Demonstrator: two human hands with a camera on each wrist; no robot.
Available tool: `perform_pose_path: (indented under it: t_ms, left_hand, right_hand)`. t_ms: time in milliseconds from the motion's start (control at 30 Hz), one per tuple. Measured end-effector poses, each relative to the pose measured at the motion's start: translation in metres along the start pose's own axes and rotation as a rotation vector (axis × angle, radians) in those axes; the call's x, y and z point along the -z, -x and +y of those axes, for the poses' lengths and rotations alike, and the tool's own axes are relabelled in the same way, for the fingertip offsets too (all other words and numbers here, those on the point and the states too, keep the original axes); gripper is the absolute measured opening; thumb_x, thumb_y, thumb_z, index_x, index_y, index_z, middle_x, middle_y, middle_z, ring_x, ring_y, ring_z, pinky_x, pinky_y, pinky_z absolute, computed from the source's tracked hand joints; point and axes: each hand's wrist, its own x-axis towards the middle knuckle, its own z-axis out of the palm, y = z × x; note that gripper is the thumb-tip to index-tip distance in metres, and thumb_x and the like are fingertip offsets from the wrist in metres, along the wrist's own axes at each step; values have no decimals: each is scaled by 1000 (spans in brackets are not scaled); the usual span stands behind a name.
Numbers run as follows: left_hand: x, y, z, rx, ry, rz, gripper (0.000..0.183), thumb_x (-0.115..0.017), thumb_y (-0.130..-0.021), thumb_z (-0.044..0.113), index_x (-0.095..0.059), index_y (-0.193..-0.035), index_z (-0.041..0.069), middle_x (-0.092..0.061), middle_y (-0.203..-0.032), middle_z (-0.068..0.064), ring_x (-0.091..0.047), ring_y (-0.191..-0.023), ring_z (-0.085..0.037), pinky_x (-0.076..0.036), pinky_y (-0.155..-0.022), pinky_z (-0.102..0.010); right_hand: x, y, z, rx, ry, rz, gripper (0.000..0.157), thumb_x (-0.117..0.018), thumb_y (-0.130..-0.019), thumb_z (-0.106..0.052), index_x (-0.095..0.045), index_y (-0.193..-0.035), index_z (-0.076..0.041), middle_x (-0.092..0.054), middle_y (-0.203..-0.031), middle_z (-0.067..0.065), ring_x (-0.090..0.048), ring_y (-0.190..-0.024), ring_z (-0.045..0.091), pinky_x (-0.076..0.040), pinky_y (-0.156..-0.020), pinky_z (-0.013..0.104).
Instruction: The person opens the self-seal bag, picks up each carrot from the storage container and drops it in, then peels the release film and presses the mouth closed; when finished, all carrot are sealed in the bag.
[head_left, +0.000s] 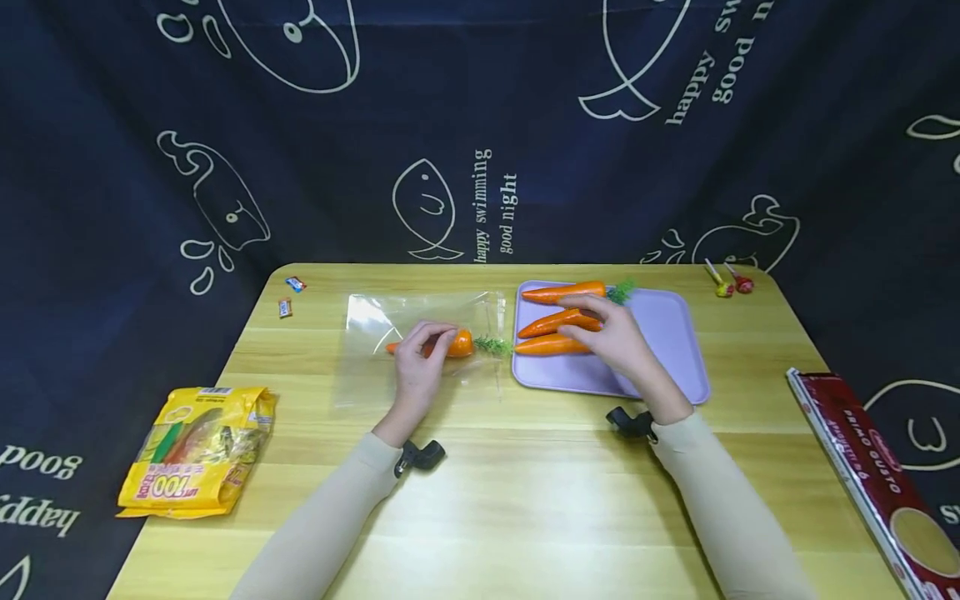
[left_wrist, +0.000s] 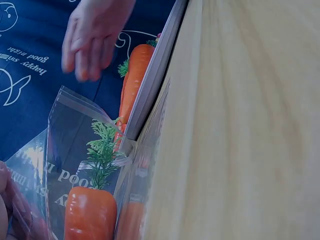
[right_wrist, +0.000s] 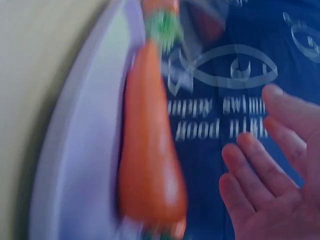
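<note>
My left hand (head_left: 417,371) is over a clear plastic bag (head_left: 367,321) lying on the table, its thumb and fingers pinching the film. Inside the bag an orange carrot (head_left: 461,343) points its green top (left_wrist: 102,152) toward the bag's mouth, which stands partly raised in the left wrist view. Over a lilac tray (head_left: 663,333), my right hand (head_left: 621,337) hovers with fingers spread and nothing between them. Three carrots lie side by side on that tray: a far one (head_left: 566,292), a middle one (head_left: 553,322) and a near one (right_wrist: 150,150). The right hand partly hides the nearer two.
A yellow snack bag (head_left: 198,450) lies at the left edge, a red spaghetti box (head_left: 862,467) along the right edge. Two small wrapped candies (head_left: 285,307) sit at the back left, two lollipops (head_left: 724,290) at the back right. A dark printed cloth (head_left: 480,125) hangs behind.
</note>
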Motion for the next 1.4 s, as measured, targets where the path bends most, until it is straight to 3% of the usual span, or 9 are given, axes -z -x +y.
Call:
perform_pose_path:
  t_ms: [167, 333, 600, 733, 867, 1033, 1167, 1300, 1400]
  left_hand:
    - [2, 0, 8, -1, -25, 13, 7, -73, -89, 5, -74, -95, 2, -72, -92, -13, -63, -81, -10, -55, -71, -21]
    - [2, 1, 21, 3, -23, 12, 7, -72, -90, 3, -73, -95, -1, -71, -92, -15, -62, -81, -10, -54, -72, -19]
    - [2, 1, 23, 1, -25, 7, 8, -71, -91, 7, -73, -96, 1, -71, -93, -14, -65, -84, -15, -56, -75, -22]
    - [3, 1, 24, 5, -21, 5, 8, -71, -91, 6, -73, -96, -1, -71, -94, -14, -65, -84, -15, -57, -76, -24]
    - [4, 1, 28, 2, -19, -3, 9, -71, -91, 5, -73, -96, -2, -71, -94, -15, -65, -84, -15, -57, -75, -24]
    - [6, 0, 33, -21, -17, 11, 9, -71, -90, 3, -72, -96, -4, -71, -92, -15, -65, -82, -17, -58, -74, -28]
    - [6, 1, 33, -58, -38, 22, 7, -71, -89, 1, -72, -95, -4, -70, -90, -17, -64, -78, -18, -57, -70, -25]
    - [4, 1, 28, -60, -42, 18, 6, -72, -89, 2, -73, -94, -2, -70, -90, -15, -62, -77, -16, -56, -69, -28]
    - [3, 0, 19, -47, -41, 15, 6, -72, -89, 4, -73, -94, 0, -71, -91, -12, -63, -79, -15, -57, -71, -31]
  right_hand:
    - [27, 11, 36, -68, 15, 26, 46, -79, -87, -25, -65, -130, -19, -63, -134, 3, -52, -131, 28, -37, -115, 54]
    - [31, 16, 61, -65, 61, -25, 46, -79, -87, -24, -65, -130, -15, -61, -135, 8, -49, -134, 30, -37, -115, 54]
    - [22, 16, 67, 65, 198, 8, 39, -81, -84, -14, -69, -121, -13, -66, -125, 8, -61, -118, 31, -49, -102, 53]
    - [24, 19, 67, 55, 212, 38, 38, -81, -84, -17, -70, -121, -16, -66, -127, 7, -60, -120, 31, -50, -101, 54]
    - [30, 24, 58, 41, 194, 78, 38, -81, -85, -24, -71, -121, -21, -66, -127, 3, -59, -121, 27, -51, -101, 52]
    - [22, 13, 25, 137, 194, 76, 37, -82, -84, -25, -71, -120, -21, -68, -123, 1, -61, -116, 24, -50, -99, 50]
    - [-3, -8, -1, 197, 215, 37, 38, -82, -83, -23, -72, -119, -18, -69, -125, 5, -61, -118, 28, -49, -100, 50]
    - [-34, -30, -16, 161, 224, -14, 39, -80, -85, -22, -70, -123, -18, -66, -130, 4, -59, -123, 27, -47, -104, 48]
    - [-57, -44, -23, 135, 209, -46, 38, -79, -87, -21, -70, -124, -19, -67, -127, 3, -61, -118, 26, -50, -101, 46]
